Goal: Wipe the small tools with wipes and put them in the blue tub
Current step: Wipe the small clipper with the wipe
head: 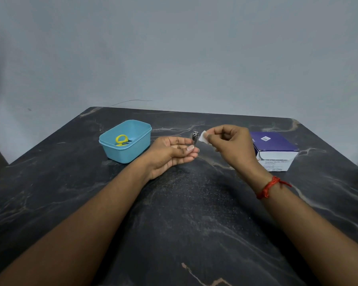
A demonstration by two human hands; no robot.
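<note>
The left grip [174, 151] is pinching the nail clipper [195, 138] upright, presenting its head to the wipe [204, 137] the right grip [225, 141] is pinching just beside it. Beyond, on the desk [174, 223], the blue tub [130, 153] is sitting within reach, holding yellow-handled scissors [121, 139].

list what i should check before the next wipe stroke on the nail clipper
1. Left hand grips the small metal nail clipper: ok, pinched at its lower end and upright.
2. Right hand holds the small white wipe: ok, pinched in the fingertips.
3. Wipe touching the clipper: cannot tell; it sits right beside the clipper's top.
4. Light blue plastic tub ready: ok, no lid on it; the yellow-handled scissors lie inside and room looks left.
5. Purple and white swab box at hand: ok, just right of the right hand.
</note>
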